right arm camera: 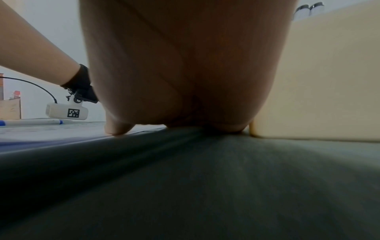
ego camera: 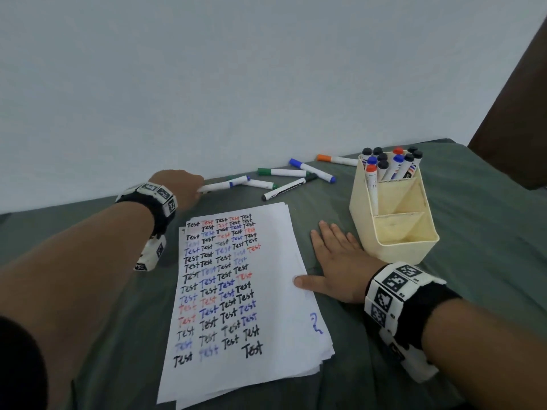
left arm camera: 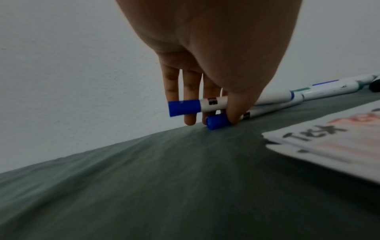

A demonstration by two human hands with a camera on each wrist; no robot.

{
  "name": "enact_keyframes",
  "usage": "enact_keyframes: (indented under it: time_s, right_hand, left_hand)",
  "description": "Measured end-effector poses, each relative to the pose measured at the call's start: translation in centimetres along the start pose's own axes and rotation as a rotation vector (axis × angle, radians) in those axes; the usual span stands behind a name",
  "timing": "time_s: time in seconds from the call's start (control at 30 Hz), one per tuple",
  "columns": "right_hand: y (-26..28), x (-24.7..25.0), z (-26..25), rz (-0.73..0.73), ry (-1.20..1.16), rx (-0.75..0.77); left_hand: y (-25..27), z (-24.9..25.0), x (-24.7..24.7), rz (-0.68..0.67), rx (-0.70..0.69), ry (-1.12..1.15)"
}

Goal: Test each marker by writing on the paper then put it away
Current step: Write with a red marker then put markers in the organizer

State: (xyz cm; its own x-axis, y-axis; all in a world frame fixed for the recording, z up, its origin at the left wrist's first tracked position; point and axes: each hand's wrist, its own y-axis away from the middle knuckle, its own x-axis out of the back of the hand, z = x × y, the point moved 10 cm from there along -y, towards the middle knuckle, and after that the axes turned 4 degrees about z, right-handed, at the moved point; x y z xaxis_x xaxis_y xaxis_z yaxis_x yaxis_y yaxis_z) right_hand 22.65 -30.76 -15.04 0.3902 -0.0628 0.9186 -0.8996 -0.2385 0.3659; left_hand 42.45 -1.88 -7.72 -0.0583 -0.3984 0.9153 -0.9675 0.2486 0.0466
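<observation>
Your right hand (ego camera: 334, 261) lies flat at lower right, thumb pinning the paper (ego camera: 236, 291), already filled with "Test". About ten markers stand in the holder (ego camera: 393, 232); roughly six remain. At centre left, your left hand (ego camera: 180, 187) grips a blue marker (ego camera: 225, 184).

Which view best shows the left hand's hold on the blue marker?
Left wrist: the left hand pinches a blue marker between thumb and fingers, clear of the cloth. Head view hides the fingers behind the hand; right wrist shows only the forearm.
</observation>
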Motion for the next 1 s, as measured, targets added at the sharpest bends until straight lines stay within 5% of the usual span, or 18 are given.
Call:
enact_keyframes:
  time_s: [0.17,0.3,0.8,1.0]
  right_hand:
    - [0.0,0.2,-0.1,0.005,0.0,0.001]
    - [0.2,0.2,-0.2,0.01,0.005,0.002]
    - [0.2,0.0,-0.1,0.029,0.013,0.032]
    - [0.1,0.0,-0.1,0.048,0.012,0.035]
  left_hand:
    - [0.0,-1.2,-1.8,-0.09,0.048,0.102]
    - [-1.3,0.8,1.0,0.03,-0.01,0.199]
    - [-10.0,24.9,11.9,0.086,-0.481,0.414]
    - [-12.6,28.8,11.8,0.03,-0.52,0.393]
